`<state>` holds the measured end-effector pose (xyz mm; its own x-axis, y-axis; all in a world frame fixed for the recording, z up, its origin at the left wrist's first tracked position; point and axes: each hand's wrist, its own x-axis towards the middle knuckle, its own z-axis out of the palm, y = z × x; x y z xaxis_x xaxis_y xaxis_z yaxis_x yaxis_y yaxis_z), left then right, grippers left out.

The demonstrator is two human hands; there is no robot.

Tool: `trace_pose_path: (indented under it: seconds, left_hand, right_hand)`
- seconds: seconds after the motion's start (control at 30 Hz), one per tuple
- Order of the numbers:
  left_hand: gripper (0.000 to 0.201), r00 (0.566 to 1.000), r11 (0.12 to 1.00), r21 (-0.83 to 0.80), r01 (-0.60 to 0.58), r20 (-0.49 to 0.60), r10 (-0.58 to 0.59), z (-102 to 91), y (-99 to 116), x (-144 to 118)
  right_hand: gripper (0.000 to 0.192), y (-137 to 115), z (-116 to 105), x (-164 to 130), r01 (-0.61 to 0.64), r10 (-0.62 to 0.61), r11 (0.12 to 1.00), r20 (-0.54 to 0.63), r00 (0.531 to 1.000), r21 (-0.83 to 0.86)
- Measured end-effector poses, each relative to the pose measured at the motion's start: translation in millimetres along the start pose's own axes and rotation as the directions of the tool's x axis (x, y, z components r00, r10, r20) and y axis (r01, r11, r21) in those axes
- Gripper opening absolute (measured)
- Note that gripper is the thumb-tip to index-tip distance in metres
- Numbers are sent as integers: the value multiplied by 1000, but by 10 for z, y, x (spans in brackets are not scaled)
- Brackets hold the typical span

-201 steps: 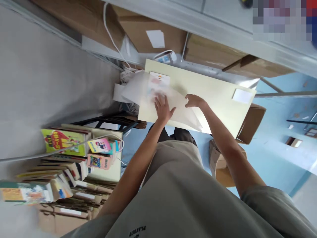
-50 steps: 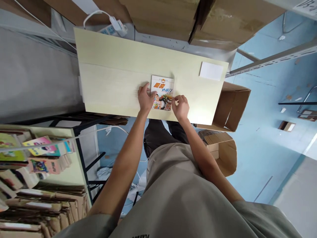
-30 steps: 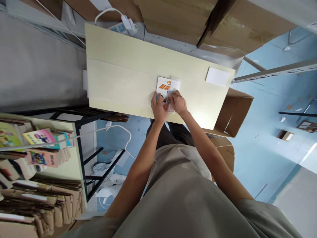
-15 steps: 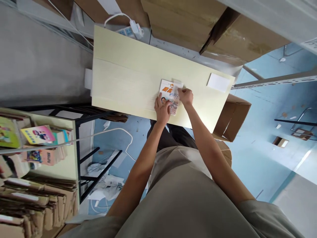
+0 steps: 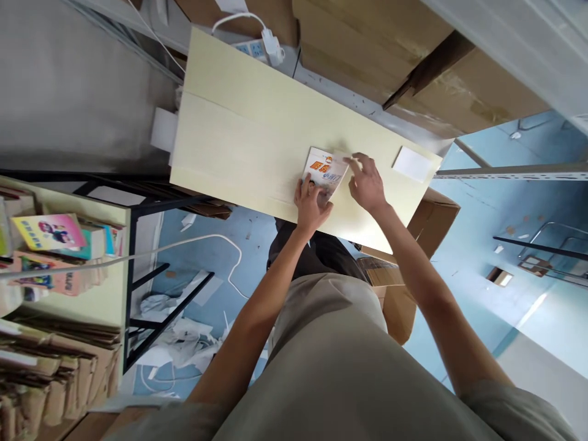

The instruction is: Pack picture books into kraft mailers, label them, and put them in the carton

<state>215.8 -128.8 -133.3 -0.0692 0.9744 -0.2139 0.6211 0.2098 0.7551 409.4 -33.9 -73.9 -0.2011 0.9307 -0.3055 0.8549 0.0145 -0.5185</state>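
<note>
A thin book [image 5: 325,168] with a white cover, orange and blue lettering and a small picture of a person lies tilted on the pale yellow table [image 5: 248,141]. My left hand [image 5: 313,208] grips its lower part, fingers on the left side and thumb toward the right, hiding some of the cover. Just off the upper right corner is my right hand [image 5: 367,180], its fingers bent and apart, with the index fingertip near a faint pale strip at that corner. What the strip is, I cannot make out.
A white card [image 5: 412,164] lies at the table's right end. A power strip [image 5: 252,49] with a white plug sits behind the table, near large cardboard boxes [image 5: 358,46]. On the left stands a shelf with books [image 5: 55,233] and folded cardboard [image 5: 50,373]. An open carton [image 5: 434,220] is at right.
My right hand has drawn back to the right from the book, and its fingers have spread. My left hand stays on the book. The view has shifted and turned slightly.
</note>
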Motion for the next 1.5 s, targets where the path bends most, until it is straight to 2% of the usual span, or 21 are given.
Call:
trace_pose_path:
  seconds: [0.07, 0.17, 0.27, 0.33, 0.4, 0.47, 0.6, 0.67, 0.77, 0.93, 1.07, 1.13, 1.23, 1.3, 1.37, 1.43, 1.5]
  left_hand:
    - [25, 1000, 996, -91, -24, 8, 25, -75, -18, 43]
    - [21, 999, 962, -271, 32, 43, -21, -234, -51, 107]
    - [12, 978, 837, -506, 210, 128, -167, -430, -115, 151]
    - [10, 954, 737, -607, 298, 172, -244, -567, -170, 155]
    - [14, 943, 704, -632, 324, 152, -297, -701, -224, 131]
    - [21, 934, 721, -610, 330, 100, -343, -826, -270, 86]
    - [40, 926, 763, -551, 337, 47, -375, -1029, -346, -18]
    - [48, 916, 773, -541, 331, -13, -401, -1095, -392, -63]
    - [54, 866, 731, -573, 370, -71, -494, -1136, -485, -119]
    - [43, 781, 604, -660, 446, -43, -623, -1076, -678, -122]
    - [35, 739, 598, -619, 509, -41, -672, -1028, -791, -79]
    - [29, 757, 663, -514, 545, -40, -653, -1073, -837, -78]
    - [28, 854, 838, -192, 512, 3, -521, -1270, -933, -39]
    - [21, 912, 917, 32, 398, 94, -399, -1453, -1016, 80]
    - [20, 948, 957, 148, 249, 163, -272, -1618, -1092, 301]
    - [34, 974, 982, 165, 95, 187, -126, -1721, -1135, 593]
    - [51, 974, 988, 143, -52, 225, 19, -1750, -1137, 886]
  right_hand:
    - [48, -11, -122, 13, 208, -197, 976, 133, 971, -72]
    - [39, -55, -236, 256, 340, -312, 937, 243, 918, -80]
    - [31, -113, -291, 623, 373, -353, 927, 250, 902, -39]
    - [35, -183, -304, 838, 380, -369, 925, 259, 892, 9]
    - [40, -288, -297, 994, 374, -376, 925, 280, 883, 65]
    - [44, -418, -264, 1097, 357, -374, 927, 296, 879, 112]
    - [53, -683, -106, 1226, 334, -368, 928, 284, 885, 164]
    - [60, -798, 10, 1272, 323, -367, 926, 269, 891, 195]
    - [64, -950, 208, 1318, 287, -340, 931, 256, 905, 225]
    - [60, -1145, 588, 1386, 182, -205, 976, 227, 952, 118]
    - [54, -1230, 866, 1463, 107, -112, 994, 222, 969, 35]
    - [54, -1275, 945, 1476, 71, -67, 997, 229, 971, -9]
    - [51, -1388, 968, 1447, 13, -4, 999, 206, 979, -44]
    - [48, -1492, 940, 1415, -56, 67, 996, 192, 979, -63]
    - [48, -1602, 903, 1392, -145, 162, 985, 200, 966, -99]
    - [49, -1697, 875, 1387, -215, 240, 967, 212, 947, -134]
    - [48, -1766, 863, 1394, -259, 288, 954, 213, 934, -150]
